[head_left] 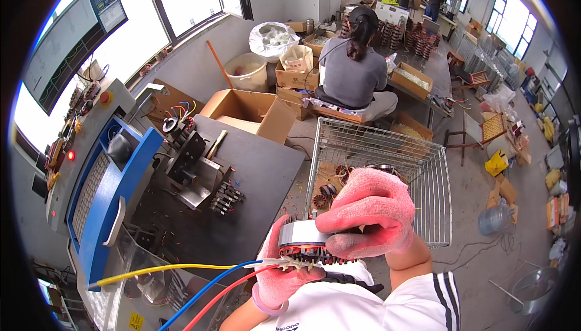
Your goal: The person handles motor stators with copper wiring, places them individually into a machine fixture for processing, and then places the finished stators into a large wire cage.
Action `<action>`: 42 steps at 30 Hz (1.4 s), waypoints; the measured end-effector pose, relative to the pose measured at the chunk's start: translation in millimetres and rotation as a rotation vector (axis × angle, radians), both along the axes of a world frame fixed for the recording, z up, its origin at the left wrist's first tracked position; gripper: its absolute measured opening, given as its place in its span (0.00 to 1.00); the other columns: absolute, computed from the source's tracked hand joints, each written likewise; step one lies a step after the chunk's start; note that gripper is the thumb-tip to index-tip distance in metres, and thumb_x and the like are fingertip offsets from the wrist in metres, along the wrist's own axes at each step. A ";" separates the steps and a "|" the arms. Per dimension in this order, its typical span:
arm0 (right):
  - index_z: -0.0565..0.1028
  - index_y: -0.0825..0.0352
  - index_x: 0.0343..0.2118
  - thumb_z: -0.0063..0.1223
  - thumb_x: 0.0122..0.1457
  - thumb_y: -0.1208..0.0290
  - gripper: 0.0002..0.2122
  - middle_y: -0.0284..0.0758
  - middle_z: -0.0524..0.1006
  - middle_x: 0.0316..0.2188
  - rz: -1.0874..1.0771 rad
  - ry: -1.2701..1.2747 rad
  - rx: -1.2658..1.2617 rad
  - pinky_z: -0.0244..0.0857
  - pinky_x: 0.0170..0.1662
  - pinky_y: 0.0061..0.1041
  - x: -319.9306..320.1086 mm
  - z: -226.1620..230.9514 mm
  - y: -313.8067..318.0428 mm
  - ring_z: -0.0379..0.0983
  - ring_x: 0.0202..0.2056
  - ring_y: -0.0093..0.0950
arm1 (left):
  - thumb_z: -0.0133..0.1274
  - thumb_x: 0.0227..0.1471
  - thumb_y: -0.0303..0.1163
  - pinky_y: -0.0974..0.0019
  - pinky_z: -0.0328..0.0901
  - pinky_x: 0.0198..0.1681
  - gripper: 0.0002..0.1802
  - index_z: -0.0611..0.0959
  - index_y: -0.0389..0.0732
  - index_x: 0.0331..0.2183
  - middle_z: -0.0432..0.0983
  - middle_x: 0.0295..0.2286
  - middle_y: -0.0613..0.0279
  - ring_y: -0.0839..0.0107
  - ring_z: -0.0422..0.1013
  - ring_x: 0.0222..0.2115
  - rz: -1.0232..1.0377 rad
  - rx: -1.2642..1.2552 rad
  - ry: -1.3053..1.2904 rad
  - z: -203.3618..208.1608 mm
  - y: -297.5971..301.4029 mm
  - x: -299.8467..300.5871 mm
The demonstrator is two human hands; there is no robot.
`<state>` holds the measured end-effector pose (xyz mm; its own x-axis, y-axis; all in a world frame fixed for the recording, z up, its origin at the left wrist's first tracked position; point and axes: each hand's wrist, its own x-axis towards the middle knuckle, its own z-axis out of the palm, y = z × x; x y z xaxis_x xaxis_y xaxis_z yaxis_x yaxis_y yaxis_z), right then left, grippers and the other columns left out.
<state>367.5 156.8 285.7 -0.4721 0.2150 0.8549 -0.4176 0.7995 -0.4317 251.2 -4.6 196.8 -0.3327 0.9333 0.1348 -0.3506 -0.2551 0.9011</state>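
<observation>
A round motor stator (301,232), with a silvery metal ring and red-and-black windings below it, is held up in front of me. My left hand (278,279), in a pink glove, is closed on its left side and underside. From the right, my gloved right hand (374,210) has its fingers curled against the ring; its fingertips are partly hidden. A yellow wire (163,268), a blue wire (209,288) and a red wire (221,293) run out of the stator toward the lower left.
Beyond my hands stands a wire basket (445,210) with stators inside. To the left, a dark table (266,167) bears a clamp fixture (193,176) and a blue-fronted machine (97,210). A cardboard box (242,110) and a seated person (354,68) are farther off.
</observation>
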 end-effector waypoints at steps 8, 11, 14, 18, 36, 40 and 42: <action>0.79 0.64 0.40 0.61 0.51 0.67 0.13 0.36 0.77 0.29 -0.334 -0.465 0.129 0.67 0.34 0.30 -19.2 -6.0 5.8 0.73 0.30 0.34 | 0.67 0.42 0.22 0.57 0.66 0.54 0.52 0.53 0.32 0.62 0.66 0.52 0.49 0.63 0.67 0.51 0.134 0.102 -0.074 -21.6 10.1 -15.8; 0.77 0.65 0.43 0.60 0.51 0.65 0.17 0.38 0.77 0.29 -0.119 -0.734 -0.040 0.67 0.37 0.31 -44.0 -21.4 14.4 0.74 0.32 0.36 | 0.61 0.46 0.18 0.57 0.65 0.55 0.46 0.54 0.32 0.62 0.65 0.53 0.51 0.63 0.66 0.53 0.167 0.054 -0.165 -39.2 9.0 -34.3; 0.74 0.69 0.47 0.60 0.53 0.59 0.22 0.41 0.77 0.35 0.088 -0.903 -0.161 0.68 0.42 0.30 -79.5 -41.4 25.8 0.75 0.37 0.36 | 0.57 0.49 0.16 0.58 0.64 0.57 0.41 0.56 0.33 0.61 0.64 0.54 0.55 0.66 0.65 0.53 0.222 -0.019 -0.232 -52.4 4.6 -51.1; 0.75 0.70 0.45 0.55 0.55 0.56 0.22 0.47 0.77 0.39 0.286 -0.924 -0.185 0.68 0.46 0.33 -134.5 -87.3 46.9 0.75 0.41 0.41 | 0.60 0.49 0.20 0.64 0.69 0.49 0.43 0.57 0.35 0.62 0.65 0.53 0.58 0.71 0.71 0.46 0.343 -0.223 -0.241 -68.3 -3.6 -77.1; 0.72 0.69 0.49 0.55 0.55 0.55 0.24 0.46 0.72 0.41 0.486 -1.108 -0.079 0.68 0.44 0.36 -279.6 -188.9 81.2 0.73 0.42 0.44 | 0.56 0.53 0.24 0.74 0.63 0.19 0.14 0.78 0.31 0.43 0.74 0.26 0.63 0.77 0.69 0.20 1.287 -0.216 -0.091 -40.3 10.4 -176.3; 0.72 0.68 0.48 0.55 0.56 0.57 0.22 0.45 0.72 0.41 0.485 -1.042 0.001 0.68 0.44 0.37 -292.9 -199.0 83.7 0.72 0.42 0.45 | 0.55 0.54 0.24 0.76 0.65 0.19 0.10 0.79 0.32 0.40 0.75 0.24 0.62 0.76 0.71 0.20 1.402 -0.313 -0.067 -49.4 1.9 -162.6; 0.72 0.69 0.49 0.56 0.55 0.61 0.21 0.47 0.71 0.42 0.459 -0.967 -0.009 0.67 0.45 0.38 -305.3 -205.6 81.8 0.71 0.42 0.46 | 0.53 0.55 0.24 0.75 0.70 0.22 0.11 0.78 0.32 0.41 0.77 0.27 0.59 0.73 0.75 0.24 1.420 -0.364 -0.075 -61.5 -10.1 -145.7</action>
